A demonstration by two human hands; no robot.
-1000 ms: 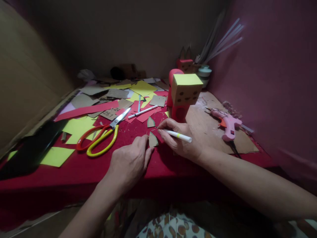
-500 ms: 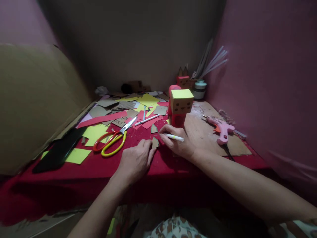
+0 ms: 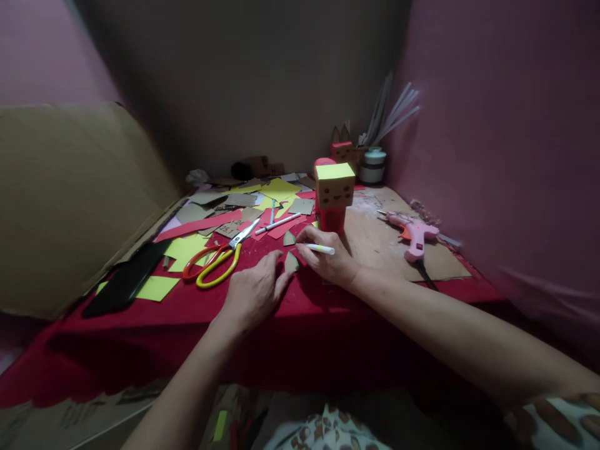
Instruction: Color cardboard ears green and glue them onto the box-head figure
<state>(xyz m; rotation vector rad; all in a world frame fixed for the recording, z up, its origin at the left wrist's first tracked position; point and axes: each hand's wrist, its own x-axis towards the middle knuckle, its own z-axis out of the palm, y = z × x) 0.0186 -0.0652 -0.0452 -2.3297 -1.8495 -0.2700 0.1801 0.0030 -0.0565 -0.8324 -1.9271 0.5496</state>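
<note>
My right hand [image 3: 332, 257] is closed around a white marker [image 3: 321, 249] with a yellow band, its tip end pointing left. My left hand [image 3: 255, 286] lies on the red cloth, thumb and fingers apart, with the thumb by the lower edge of a small pointed cardboard piece [image 3: 291, 262]. Whether the thumb touches it I cannot tell. A second pointed piece [image 3: 289, 238] with a dark outline lies just beyond. Behind my right hand stands a cardboard figure [image 3: 335, 194] with a boxy drawn face, a yellow top and a red body.
Scissors [image 3: 218, 262] with red and yellow handles lie left of my hands, near a black phone-like slab [image 3: 124, 287]. Paper and cardboard scraps [image 3: 201, 225] cover the back left. A pink glue gun [image 3: 415, 234] rests on a cardboard sheet [image 3: 375, 250] at the right.
My left fingers have lifted away from the nearer cardboard piece and spread from the thumb, so more of it shows. My right hand keeps the marker. The view has shifted slightly.
</note>
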